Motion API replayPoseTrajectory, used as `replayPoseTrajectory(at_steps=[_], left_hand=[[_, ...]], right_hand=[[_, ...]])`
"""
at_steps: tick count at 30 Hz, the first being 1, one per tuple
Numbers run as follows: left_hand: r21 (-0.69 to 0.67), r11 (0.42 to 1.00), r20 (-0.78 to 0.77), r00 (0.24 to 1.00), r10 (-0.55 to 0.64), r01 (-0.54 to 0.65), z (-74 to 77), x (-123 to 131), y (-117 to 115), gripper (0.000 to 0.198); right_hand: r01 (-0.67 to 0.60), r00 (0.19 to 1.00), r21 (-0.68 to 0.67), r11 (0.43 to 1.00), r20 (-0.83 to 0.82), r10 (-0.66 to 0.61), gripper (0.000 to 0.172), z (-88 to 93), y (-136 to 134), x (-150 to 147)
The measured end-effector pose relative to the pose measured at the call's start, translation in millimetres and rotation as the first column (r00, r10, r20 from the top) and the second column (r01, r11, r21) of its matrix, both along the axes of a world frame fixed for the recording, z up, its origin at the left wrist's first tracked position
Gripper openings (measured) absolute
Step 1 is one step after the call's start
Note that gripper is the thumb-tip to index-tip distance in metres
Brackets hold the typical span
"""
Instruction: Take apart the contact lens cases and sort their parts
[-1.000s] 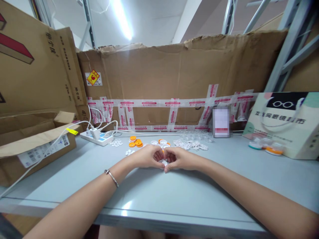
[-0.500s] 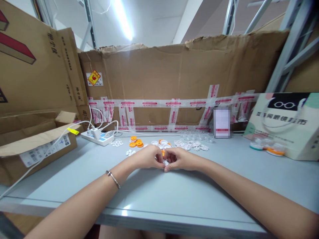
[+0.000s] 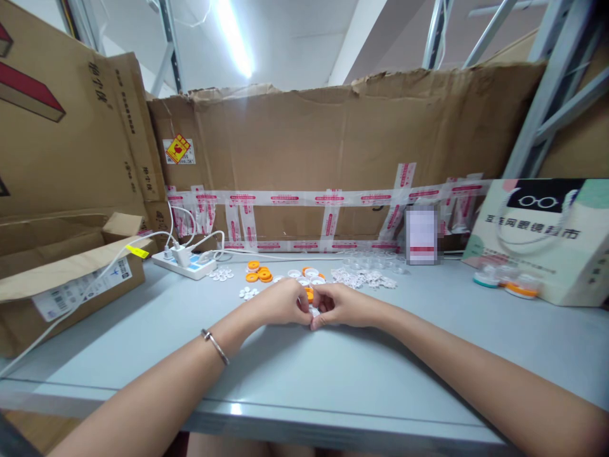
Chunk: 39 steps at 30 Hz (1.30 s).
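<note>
My left hand (image 3: 287, 301) and my right hand (image 3: 343, 304) meet fingertip to fingertip above the grey table (image 3: 285, 368). Both are closed around a small whitish piece (image 3: 314, 311), mostly hidden by the fingers. Just behind them lie an orange ring (image 3: 309, 294) and white round caps (image 3: 311, 273). Orange round caps (image 3: 259, 274) are left of these, with small white pieces (image 3: 248, 292) in front. A pile of small white parts (image 3: 364, 278) lies behind my right hand.
A power strip (image 3: 184, 262) with cables and an open cardboard box (image 3: 71, 285) are at the left. Clear cups (image 3: 373, 259) and a phone-like screen (image 3: 422, 235) stand at the back; a paper bag (image 3: 542, 247) and lens cases (image 3: 507, 284) are right.
The whole view has shifted slightly. Both hands keep nearly the same pose around the small piece.
</note>
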State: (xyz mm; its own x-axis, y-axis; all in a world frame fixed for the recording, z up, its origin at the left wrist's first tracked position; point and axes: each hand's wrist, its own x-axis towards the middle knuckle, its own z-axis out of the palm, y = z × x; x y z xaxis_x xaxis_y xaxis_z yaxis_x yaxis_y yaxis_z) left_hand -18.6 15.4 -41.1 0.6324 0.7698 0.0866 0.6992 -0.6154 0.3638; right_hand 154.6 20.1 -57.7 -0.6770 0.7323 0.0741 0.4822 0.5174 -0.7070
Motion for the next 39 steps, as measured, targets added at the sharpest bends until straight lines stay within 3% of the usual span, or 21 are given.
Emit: replayPoseTrajectory(at_steps=[9,19,24,34,39], left_hand=[[0.074,0.997,-0.025,1.000,-0.014,0.016,-0.4,0.3,-1.3,0.023],[0.047,0.998,-0.006,0.999,-0.038,0.039,-1.9,-0.9,1.3,0.022],[-0.029,1.000,-0.010,1.000,0.011,-0.011,0.3,-2.0,4.6,0.027],[-0.011,0.993,-0.040,0.992,0.118,-0.118,-2.5,2.3,2.3,0.022],[0.021,0.993,-0.047,0.992,0.116,-0.115,-3.9,4.2,0.9,0.020]], right_hand=[[-0.013,1.000,0.015,1.000,-0.002,0.013,0.037,0.9,-0.8,-1.0],[-0.007,1.000,0.017,1.000,0.003,0.007,0.039,-0.4,-0.5,-0.9],[0.011,1.000,0.019,1.000,0.012,-0.011,0.042,-0.6,-1.3,-0.6],[0.022,0.999,0.057,0.998,0.028,-0.023,0.037,-3.4,1.4,-1.8],[0.061,0.996,0.106,0.993,0.059,-0.068,0.031,-4.6,0.8,-2.3]])
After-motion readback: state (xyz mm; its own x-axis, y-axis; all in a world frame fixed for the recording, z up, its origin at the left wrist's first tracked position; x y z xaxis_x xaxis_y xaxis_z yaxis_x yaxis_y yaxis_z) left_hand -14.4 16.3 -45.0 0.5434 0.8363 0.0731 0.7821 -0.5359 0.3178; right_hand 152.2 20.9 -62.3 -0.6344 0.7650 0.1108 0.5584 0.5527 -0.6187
